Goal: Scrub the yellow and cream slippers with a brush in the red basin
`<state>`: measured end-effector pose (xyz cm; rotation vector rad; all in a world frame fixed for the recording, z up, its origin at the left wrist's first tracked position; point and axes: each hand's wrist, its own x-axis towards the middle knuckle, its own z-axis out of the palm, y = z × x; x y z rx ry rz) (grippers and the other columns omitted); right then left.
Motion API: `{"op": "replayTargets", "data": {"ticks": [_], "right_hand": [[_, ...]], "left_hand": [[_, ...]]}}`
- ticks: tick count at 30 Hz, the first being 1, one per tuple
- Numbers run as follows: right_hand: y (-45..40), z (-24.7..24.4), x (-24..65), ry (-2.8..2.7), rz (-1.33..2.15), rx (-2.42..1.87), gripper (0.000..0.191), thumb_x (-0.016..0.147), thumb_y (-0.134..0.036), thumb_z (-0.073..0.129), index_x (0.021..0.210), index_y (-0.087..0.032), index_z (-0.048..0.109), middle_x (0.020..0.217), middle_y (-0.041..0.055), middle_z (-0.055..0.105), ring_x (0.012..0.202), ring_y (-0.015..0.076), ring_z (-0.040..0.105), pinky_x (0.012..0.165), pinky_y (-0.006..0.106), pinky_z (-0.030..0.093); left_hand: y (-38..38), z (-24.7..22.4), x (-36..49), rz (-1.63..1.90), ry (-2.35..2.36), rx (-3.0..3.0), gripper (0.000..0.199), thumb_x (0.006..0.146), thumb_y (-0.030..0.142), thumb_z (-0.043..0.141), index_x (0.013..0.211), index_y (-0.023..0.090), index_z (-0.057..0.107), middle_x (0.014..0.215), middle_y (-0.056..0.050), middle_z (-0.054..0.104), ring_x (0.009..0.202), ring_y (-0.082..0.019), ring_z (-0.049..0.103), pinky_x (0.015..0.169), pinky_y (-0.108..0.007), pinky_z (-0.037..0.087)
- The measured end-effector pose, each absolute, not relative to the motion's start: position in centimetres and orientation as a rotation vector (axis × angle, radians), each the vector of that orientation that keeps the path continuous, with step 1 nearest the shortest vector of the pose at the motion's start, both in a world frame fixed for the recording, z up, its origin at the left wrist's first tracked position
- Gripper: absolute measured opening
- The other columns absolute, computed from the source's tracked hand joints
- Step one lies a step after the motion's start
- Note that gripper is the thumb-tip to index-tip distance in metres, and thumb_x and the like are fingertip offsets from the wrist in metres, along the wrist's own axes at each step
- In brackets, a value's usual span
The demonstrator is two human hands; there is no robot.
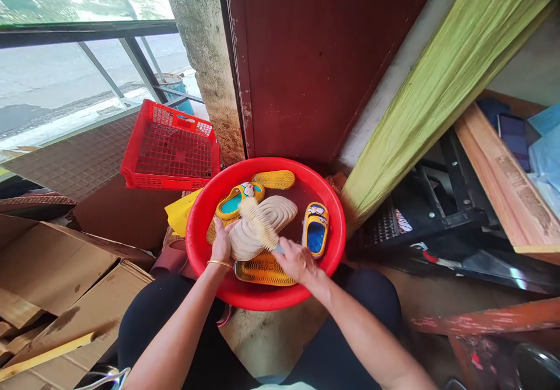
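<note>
My left hand (221, 243) grips one end of a beige slipper (280, 210), whose grooved sole faces up. A scrub brush (259, 224) with pale bristles lies across that sole, and my right hand (298, 260) is closed round its grey handle. Both hands are over a red basin (268, 301). In the basin, a yellow slipper with a teal inside (231, 202) rests at the back left and one with a blue inside (315, 235) at the right. A yellow sole (275, 179) shows at the back. Below the beige slipper lies an amber-coloured sole (265, 270).
A red plastic crate (175, 145) stands behind the basin at left, near a concrete pillar (205, 46). Flattened cardboard (83, 314) lies at lower left. A dark red door (315, 63) is straight ahead; a green curtain (420, 104) and wooden table (503, 174) are at right.
</note>
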<state>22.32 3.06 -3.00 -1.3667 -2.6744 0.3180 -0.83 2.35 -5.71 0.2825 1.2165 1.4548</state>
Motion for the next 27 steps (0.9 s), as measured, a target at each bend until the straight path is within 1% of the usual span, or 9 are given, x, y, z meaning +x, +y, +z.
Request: {"op": "replayTargets", "data": {"ticks": [3,6,8,10,12,15,17,22,27], "right_hand": [[1.8,-3.6,21.6,-2.720,0.327,-1.215,0.033,0.104,-0.046,0.043,0.114,-0.020,0.060,0.098,0.0094,0.073,0.086,0.0197,0.071,0.066,0.025,0.046],[4.1,-3.5,22.5,-2.657,0.325,-1.462,0.033,0.105,-0.046,0.043,0.116,-0.020,0.059,0.103,0.0104,0.074,0.090,0.0204,0.071,0.068,0.025,0.047],[6.4,-3.1,23.7,-2.560,0.323,-1.730,0.031,0.106,-0.043,0.041,0.118,-0.019,0.057,0.103,0.0110,0.074,0.090,0.0205,0.072,0.069,0.026,0.046],[8.3,-2.7,24.9,-2.465,0.324,-1.927,0.030,0.107,-0.040,0.039,0.119,-0.019,0.056,0.101,0.0119,0.075,0.089,0.0209,0.072,0.069,0.027,0.045],[9.3,-2.4,25.6,-2.416,0.323,-1.991,0.030,0.107,-0.039,0.039,0.120,-0.018,0.056,0.102,0.0131,0.075,0.089,0.0216,0.073,0.070,0.027,0.045],[9.0,-2.6,25.6,-2.383,0.319,-1.987,0.031,0.107,-0.038,0.039,0.124,-0.017,0.054,0.104,0.0140,0.076,0.093,0.0219,0.073,0.071,0.028,0.045],[8.1,-2.9,25.1,-2.397,0.338,-1.956,0.030,0.107,-0.035,0.039,0.127,-0.016,0.052,0.104,0.0135,0.076,0.093,0.0211,0.073,0.072,0.027,0.046],[5.9,-4.1,23.6,-2.529,0.376,-1.729,0.031,0.106,-0.035,0.042,0.130,-0.017,0.050,0.104,0.0122,0.076,0.093,0.0202,0.073,0.073,0.026,0.047],[6.9,-3.7,24.3,-2.492,0.341,-1.937,0.029,0.105,-0.034,0.044,0.127,-0.016,0.053,0.102,0.0150,0.076,0.092,0.0224,0.073,0.073,0.027,0.048]], "left_hand": [[2.2,-5.3,-0.5,1.453,1.283,0.257,0.091,0.084,0.088,0.025,0.115,0.015,0.071,0.099,-0.015,0.078,0.100,-0.031,0.074,0.087,-0.044,0.060],[2.2,-4.9,-0.5,1.449,1.356,0.360,0.091,0.083,0.088,0.026,0.109,0.014,0.073,0.099,-0.015,0.077,0.105,-0.031,0.072,0.092,-0.043,0.058],[2.2,-4.5,-0.4,1.431,1.452,0.497,0.086,0.082,0.087,0.035,0.102,0.014,0.075,0.101,-0.014,0.077,0.111,-0.033,0.069,0.098,-0.043,0.054],[2.0,-4.1,-0.3,1.424,1.536,0.679,0.075,0.078,0.082,0.052,0.100,0.015,0.076,0.107,-0.013,0.077,0.116,-0.034,0.065,0.104,-0.043,0.049],[1.8,-3.9,-0.1,1.427,1.560,0.848,0.067,0.074,0.073,0.067,0.107,0.015,0.075,0.115,-0.013,0.075,0.118,-0.033,0.063,0.107,-0.043,0.045],[1.5,-3.9,0.2,1.425,1.531,0.962,0.068,0.069,0.062,0.078,0.119,0.016,0.070,0.119,-0.013,0.073,0.116,-0.033,0.063,0.105,-0.045,0.045],[1.6,-4.2,0.2,1.433,1.531,0.932,0.068,0.068,0.061,0.079,0.119,0.016,0.070,0.115,-0.013,0.073,0.114,-0.032,0.064,0.103,-0.046,0.046],[2.4,-5.2,-0.7,1.556,1.567,0.702,0.063,0.068,0.067,0.076,0.104,0.015,0.072,0.108,-0.010,0.074,0.109,-0.030,0.064,0.100,-0.042,0.047],[2.2,-5.6,-0.9,1.572,1.574,0.727,0.068,0.069,0.068,0.075,0.110,0.014,0.070,0.110,-0.012,0.073,0.107,-0.029,0.064,0.099,-0.043,0.048]]}}
